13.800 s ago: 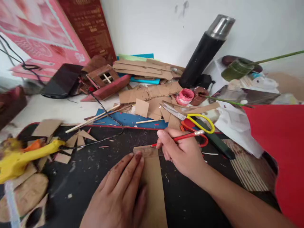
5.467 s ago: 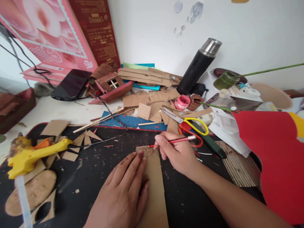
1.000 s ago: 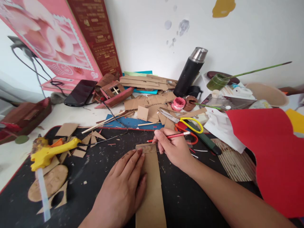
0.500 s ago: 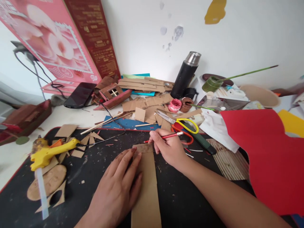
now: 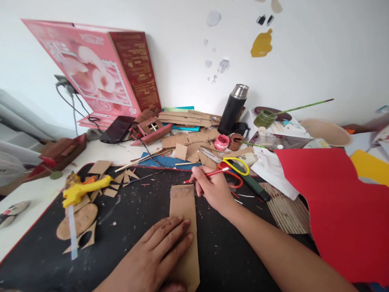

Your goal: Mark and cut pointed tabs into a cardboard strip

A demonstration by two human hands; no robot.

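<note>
A long cardboard strip (image 5: 183, 205) lies on the black cutting mat (image 5: 130, 227), with clear tape across its far end. My left hand (image 5: 161, 247) rests on the strip's lower part, fingers stretched out flat. Held between the fingers of my right hand (image 5: 209, 188) is a red pencil (image 5: 216, 172). Its tip points left, just above the strip's far end. Scissors (image 5: 232, 164) with yellow and red handles lie just beyond that hand, partly over a dark green box cutter (image 5: 253, 184).
A yellow glue gun (image 5: 82, 192) lies at left among cardboard scraps. Red foam sheet (image 5: 331, 202) covers the right side. Behind are open paint jars (image 5: 221, 142), a black thermos (image 5: 233, 108), a phone (image 5: 117, 129), a small boat model (image 5: 152, 129) and a pink box (image 5: 97, 77).
My left hand has slid down the strip toward me, uncovering its taped far end. My right hand still holds the pencil near that end. The camera view has shifted.
</note>
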